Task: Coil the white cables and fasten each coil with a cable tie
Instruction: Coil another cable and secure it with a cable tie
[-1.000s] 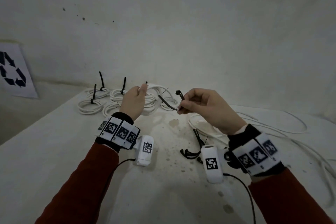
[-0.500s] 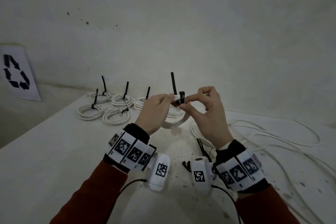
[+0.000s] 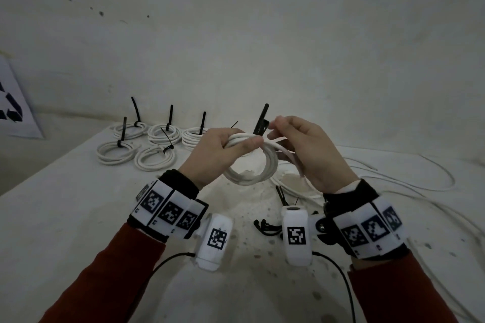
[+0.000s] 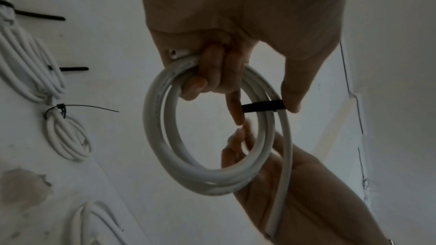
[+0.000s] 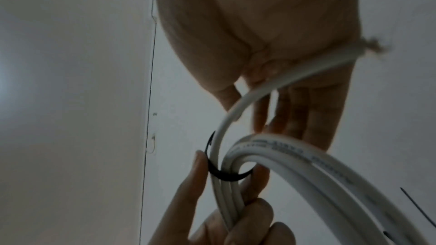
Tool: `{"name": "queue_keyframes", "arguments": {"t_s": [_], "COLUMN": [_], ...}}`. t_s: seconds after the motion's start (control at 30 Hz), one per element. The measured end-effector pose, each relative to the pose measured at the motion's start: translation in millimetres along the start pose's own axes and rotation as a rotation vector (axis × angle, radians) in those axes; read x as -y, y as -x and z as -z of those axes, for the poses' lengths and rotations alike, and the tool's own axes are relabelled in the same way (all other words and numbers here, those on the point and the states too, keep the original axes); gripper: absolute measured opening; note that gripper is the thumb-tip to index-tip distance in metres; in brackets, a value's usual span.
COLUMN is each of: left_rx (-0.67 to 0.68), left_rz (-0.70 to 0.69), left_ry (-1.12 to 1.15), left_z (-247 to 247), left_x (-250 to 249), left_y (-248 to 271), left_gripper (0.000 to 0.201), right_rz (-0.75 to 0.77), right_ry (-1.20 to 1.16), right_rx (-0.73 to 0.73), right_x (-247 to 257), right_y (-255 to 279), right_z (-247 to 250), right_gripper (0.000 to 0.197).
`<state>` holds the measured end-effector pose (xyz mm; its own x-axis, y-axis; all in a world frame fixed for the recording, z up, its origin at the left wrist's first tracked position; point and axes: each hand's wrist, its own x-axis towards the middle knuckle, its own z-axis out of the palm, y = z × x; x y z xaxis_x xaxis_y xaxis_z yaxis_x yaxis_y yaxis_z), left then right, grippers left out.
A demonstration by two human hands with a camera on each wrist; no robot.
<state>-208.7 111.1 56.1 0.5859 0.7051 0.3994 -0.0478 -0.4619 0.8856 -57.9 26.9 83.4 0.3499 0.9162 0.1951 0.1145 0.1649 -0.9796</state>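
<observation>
I hold the white coil point(image 3: 258, 162) in the air above the middle of the worktop point(image 3: 65, 217), clear of its surface. My left hand point(image 3: 212, 157) is curled round the top of the bundle, thumb pressed over the strands. A black cable tie point(image 4: 263, 106) is looped round the strands just beside that thumb, its tail point(image 3: 262, 119) standing up behind the coil. My right hand point(image 3: 307, 152) pinches at the tie's upper end with thumb and forefinger; its other fingers lie straight behind the coil.

Judgement: the step in hand is drawing the tie snug. To do it well I should keep the left hand's grip tight so the turns stay stacked, pull the tail straight through the head, and gather the loose cable end point(image 5: 368, 46), which runs across my right palm outside the band.

Five tied coils point(image 3: 154, 147) lie at the far left corner of the worktop. Loose cable point(image 3: 420, 181) trails along the right edge, and spare ties point(image 3: 265, 227) lie near the front, under my right wrist.

Not determinable: the tie's head is covered by my fingers in the head view, so I cannot tell whether the tail is threaded through it. Both wrist views are dim, and the right one is blurred. The far ends of the loose cable are cut off by the frame.
</observation>
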Motion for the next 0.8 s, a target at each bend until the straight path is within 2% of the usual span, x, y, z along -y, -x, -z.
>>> {"name": "queue_keyframes", "arguments": {"t_s": [0.07,0.13,0.27,0.4,0.57,0.7,0.8], "left_rx": [0.073,0.126,0.181,0.135,0.196,0.251,0.218], "left_rz": [0.023,0.04,0.078,0.119,0.088,0.061,0.059], "left_ry": [0.092,0.136,0.215,0.292,0.433,0.469,0.416], "left_z": [0,-1,-4,-9,-11,-11,-13], "left_x": [0,-1,-3,-2,0,3,2], "left_y": [2,3,5,5,5,5,5], "left_gripper": [0.028,0.024,0.018,0.032,0.044,0.045,0.038], "right_rz": [-0.062,-0.07,0.042,0.228,0.324,0.342,0.325], "right_ry": [-0.008,-0.057,-0.146,-0.009,0.08,0.02,-0.021], "right_rx": [-0.024,-0.008,-0.084,-0.183,-0.311,-0.38,-0.359], "right_x": [-3,-5,-2,-1,2,1,-1], "right_y": [-1,0,5,8,9,7,6], "right_z": [1,1,-2,-6,-6,-2,-2], "right_gripper": [0.015,0.014,0.01,0.006,0.033,0.024,0.017]}}
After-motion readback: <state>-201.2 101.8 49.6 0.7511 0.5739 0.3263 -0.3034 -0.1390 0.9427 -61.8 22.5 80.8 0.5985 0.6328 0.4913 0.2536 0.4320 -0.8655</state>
